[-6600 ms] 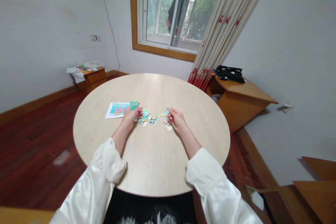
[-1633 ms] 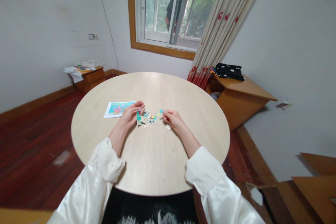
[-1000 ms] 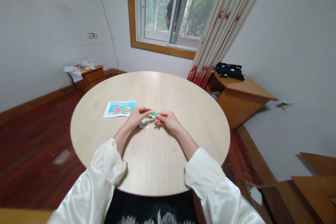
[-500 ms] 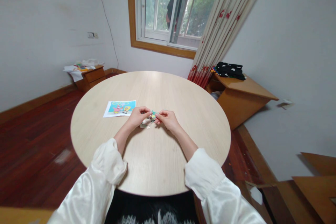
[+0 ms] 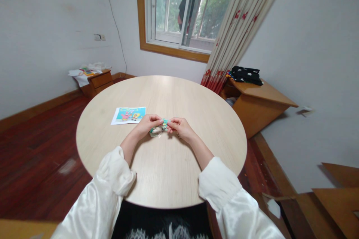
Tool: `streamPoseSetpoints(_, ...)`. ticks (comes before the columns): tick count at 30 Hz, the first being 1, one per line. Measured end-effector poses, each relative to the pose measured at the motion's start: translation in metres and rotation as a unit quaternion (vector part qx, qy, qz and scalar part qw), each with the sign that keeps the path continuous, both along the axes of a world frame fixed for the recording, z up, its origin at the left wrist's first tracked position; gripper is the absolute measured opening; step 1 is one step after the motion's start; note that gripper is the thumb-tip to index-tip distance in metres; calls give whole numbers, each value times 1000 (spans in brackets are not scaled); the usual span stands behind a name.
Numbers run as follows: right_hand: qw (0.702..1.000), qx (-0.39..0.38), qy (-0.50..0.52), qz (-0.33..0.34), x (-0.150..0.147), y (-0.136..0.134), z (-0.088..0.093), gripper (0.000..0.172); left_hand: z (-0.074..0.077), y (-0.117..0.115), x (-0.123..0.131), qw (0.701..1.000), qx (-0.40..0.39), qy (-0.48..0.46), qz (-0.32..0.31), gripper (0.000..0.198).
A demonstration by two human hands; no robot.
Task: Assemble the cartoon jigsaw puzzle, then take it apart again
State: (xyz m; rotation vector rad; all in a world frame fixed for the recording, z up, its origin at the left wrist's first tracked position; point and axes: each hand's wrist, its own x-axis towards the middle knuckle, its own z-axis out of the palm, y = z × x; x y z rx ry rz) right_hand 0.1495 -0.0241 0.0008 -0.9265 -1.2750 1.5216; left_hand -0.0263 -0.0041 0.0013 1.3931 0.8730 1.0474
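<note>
Near the middle of the round table, my left hand and my right hand pinch small teal puzzle pieces between their fingertips. The pieces look joined or touching, but their edges are too small to make out. Below and partly behind my left fingers lies a small pile of loose pieces, some teal and some pale. A white sheet with a colourful cartoon picture lies flat to the left of my left hand.
Behind the table on the left stands a small wooden cabinet with papers on it. To the right, a tilted wooden desk bears black dotted cloth. A person in dark clothing shows partly through the window.
Both hands have shifted very slightly, and a little more teal shows between the fingertips. The picture sheet stays in its place on the table.
</note>
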Motion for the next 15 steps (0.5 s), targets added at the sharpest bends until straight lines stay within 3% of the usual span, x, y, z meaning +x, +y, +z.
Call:
streamPoseSetpoints(3, 1000, -8, 4, 3, 0, -2, 2, 44, 0, 0, 0, 1000, -5, -5, -6, 35)
streamPoseSetpoints(9, 998, 10, -26, -62, -6, 0, 3, 44, 1, 0, 1, 1000, 4, -4, 24, 33)
streamPoseSetpoints(15, 995, 16, -39, -86, -8, 0, 2, 44, 2, -1, 1, 999, 7, 5, 38, 34)
